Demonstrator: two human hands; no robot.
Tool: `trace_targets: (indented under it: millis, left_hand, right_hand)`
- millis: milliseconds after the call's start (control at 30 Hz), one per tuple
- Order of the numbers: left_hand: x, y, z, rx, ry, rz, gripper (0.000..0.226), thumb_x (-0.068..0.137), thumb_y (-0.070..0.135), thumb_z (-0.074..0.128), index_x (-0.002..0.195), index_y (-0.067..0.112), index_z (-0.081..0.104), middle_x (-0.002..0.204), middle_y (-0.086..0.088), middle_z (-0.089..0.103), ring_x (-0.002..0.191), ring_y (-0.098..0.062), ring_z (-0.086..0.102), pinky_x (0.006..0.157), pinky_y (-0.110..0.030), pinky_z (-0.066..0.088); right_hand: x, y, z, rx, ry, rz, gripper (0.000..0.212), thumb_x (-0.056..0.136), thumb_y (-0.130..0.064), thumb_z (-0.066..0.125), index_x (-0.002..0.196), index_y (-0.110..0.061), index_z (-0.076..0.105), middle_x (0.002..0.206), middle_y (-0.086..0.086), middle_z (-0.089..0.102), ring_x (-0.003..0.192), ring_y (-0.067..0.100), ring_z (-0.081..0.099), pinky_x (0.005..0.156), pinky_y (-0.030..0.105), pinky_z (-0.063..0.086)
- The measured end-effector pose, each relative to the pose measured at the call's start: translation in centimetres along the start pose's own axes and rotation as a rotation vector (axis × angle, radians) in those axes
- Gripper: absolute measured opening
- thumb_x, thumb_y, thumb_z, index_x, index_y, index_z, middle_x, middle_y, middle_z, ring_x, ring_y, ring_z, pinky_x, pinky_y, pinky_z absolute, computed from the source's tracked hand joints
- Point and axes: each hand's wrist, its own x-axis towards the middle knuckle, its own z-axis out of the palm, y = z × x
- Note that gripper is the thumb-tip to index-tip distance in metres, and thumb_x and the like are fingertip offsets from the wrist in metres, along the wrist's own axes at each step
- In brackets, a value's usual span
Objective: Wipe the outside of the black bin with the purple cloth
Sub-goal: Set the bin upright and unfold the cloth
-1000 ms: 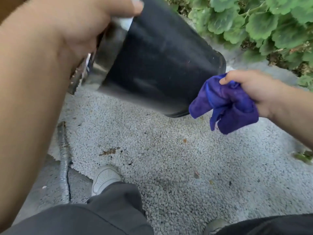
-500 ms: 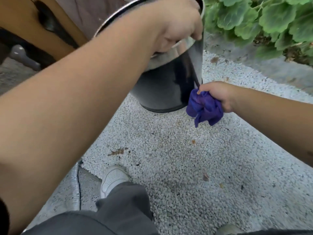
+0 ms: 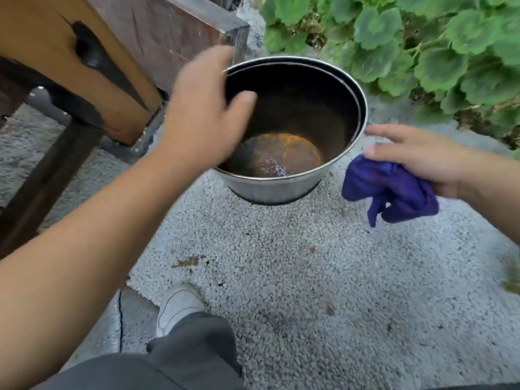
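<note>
The black bin (image 3: 281, 190) stands upright on the gravel, and I look down into its dark, rusty inside. Its outer wall reflects light under a shiny rim. My left hand (image 3: 205, 119) is on the bin's left rim, thumb inside and fingers over the outer edge. My right hand (image 3: 416, 156) is just right of the bin, fingers stretched out, with the crumpled purple cloth (image 3: 394, 192) held under the palm. The cloth hangs a little apart from the bin's wall.
A wooden bench or table frame (image 3: 84, 66) stands close to the bin's left. Green leafy plants (image 3: 422, 52) fill the back right. My white shoe (image 3: 180, 305) and grey trouser leg are at the bottom, on pale gravel (image 3: 309, 277).
The bin was tilted on its side a second ago and now stands upright on the gravel. My right hand with the cloth has come away from the bin's wall to the right.
</note>
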Motion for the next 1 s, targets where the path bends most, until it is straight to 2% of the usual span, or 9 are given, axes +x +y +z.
trace_targets:
  millis: [67, 200, 333, 467, 600, 700, 767, 867, 1000]
  left_hand:
    - [-1.7, -3.2, -1.0, -0.133, 0.064, -0.397, 0.058, 0.089, 0.038, 0.055, 0.141, 0.016, 0.041, 0.14, -0.002, 0.049, 0.13, -0.02, 0.044, 0.105, -0.025, 0.031]
    - [-4.6, -4.7, 0.4, -0.629, -0.255, -0.939, 0.036, 0.094, 0.038, 0.055, 0.121, 0.015, 0.054, 0.128, -0.01, 0.058, 0.099, -0.032, 0.066, 0.084, -0.049, 0.057]
    - [-4.1, -4.6, 1.0, -0.656, -0.188, -0.911, 0.017, 0.092, 0.016, 0.049, 0.103, 0.008, 0.058, 0.112, -0.02, 0.064, 0.083, -0.04, 0.071, 0.069, -0.044, 0.062]
    - [-1.9, -4.9, 0.5, -0.602, -0.16, -0.839, 0.027, 0.087, 0.012, 0.048, 0.108, 0.0, 0.058, 0.102, -0.018, 0.061, 0.077, -0.044, 0.07, 0.067, -0.048, 0.061]
    - [-0.3, -5.7, 0.3, -0.54, -0.173, -0.766, 0.025, 0.084, 0.013, 0.046, 0.101, 0.009, 0.063, 0.103, -0.018, 0.067, 0.069, -0.039, 0.071, 0.064, -0.047, 0.062]
    - [-0.2, -6.0, 0.4, -0.507, -0.213, -0.732, 0.026, 0.087, 0.016, 0.042, 0.105, 0.019, 0.061, 0.101, -0.011, 0.07, 0.066, -0.027, 0.073, 0.061, -0.04, 0.062]
    - [-0.5, -6.2, 0.4, -0.496, -0.266, -0.711, 0.025, 0.091, 0.021, 0.043, 0.109, 0.025, 0.059, 0.106, -0.004, 0.069, 0.068, -0.019, 0.074, 0.062, -0.035, 0.062]
    - [-0.8, -6.4, -0.2, -0.37, -0.295, -0.705, 0.04, 0.091, 0.049, 0.049, 0.123, 0.024, 0.052, 0.12, 0.0, 0.064, 0.088, -0.018, 0.07, 0.078, -0.039, 0.057]
    - [-1.1, -4.1, -2.7, -0.182, 0.033, -0.403, 0.06, 0.084, 0.055, 0.052, 0.134, 0.023, 0.041, 0.128, 0.007, 0.054, 0.102, -0.003, 0.057, 0.084, -0.025, 0.042]
  right_hand:
    - [0.3, -1.5, -0.2, 0.052, -0.064, -0.048, 0.04, 0.084, -0.042, 0.066, 0.119, -0.021, 0.064, 0.11, 0.008, 0.071, 0.088, 0.013, 0.068, 0.072, 0.026, 0.054]
    - [1.1, -3.6, 1.0, 0.028, -0.028, -0.088, 0.022, 0.092, -0.04, 0.062, 0.08, -0.023, 0.069, 0.071, 0.0, 0.072, 0.06, 0.011, 0.067, 0.051, 0.021, 0.053]
    - [2.0, -4.0, 2.3, -0.087, 0.164, -0.069, 0.007, 0.086, -0.019, 0.067, 0.089, -0.013, 0.07, 0.084, 0.008, 0.074, 0.072, 0.019, 0.07, 0.067, 0.03, 0.057]
    - [2.2, -4.7, 2.8, -0.039, 0.23, -0.072, 0.012, 0.08, -0.016, 0.066, 0.084, -0.005, 0.067, 0.089, 0.026, 0.07, 0.077, 0.038, 0.069, 0.069, 0.05, 0.057]
    - [2.3, -4.0, 3.9, -0.052, 0.259, -0.1, 0.015, 0.078, -0.02, 0.065, 0.086, -0.009, 0.069, 0.092, 0.019, 0.072, 0.083, 0.036, 0.07, 0.076, 0.051, 0.057]
    - [2.3, -3.7, 4.0, -0.189, 0.298, -0.124, 0.017, 0.081, -0.029, 0.067, 0.09, -0.015, 0.071, 0.087, 0.003, 0.074, 0.083, 0.02, 0.071, 0.074, 0.037, 0.057]
    - [1.7, -4.1, 3.5, -0.239, 0.244, -0.085, 0.02, 0.084, -0.038, 0.068, 0.08, -0.018, 0.07, 0.073, -0.008, 0.073, 0.067, 0.008, 0.068, 0.061, 0.025, 0.054]
    - [0.2, -5.2, 2.4, -0.234, 0.053, 0.061, 0.038, 0.086, -0.043, 0.069, 0.081, -0.005, 0.069, 0.076, 0.008, 0.073, 0.066, 0.019, 0.068, 0.062, 0.029, 0.056]
    - [-3.8, -6.7, 0.1, 0.033, -0.165, 0.01, 0.041, 0.072, -0.03, 0.075, 0.097, 0.002, 0.069, 0.087, 0.016, 0.07, 0.069, 0.017, 0.067, 0.061, 0.024, 0.057]
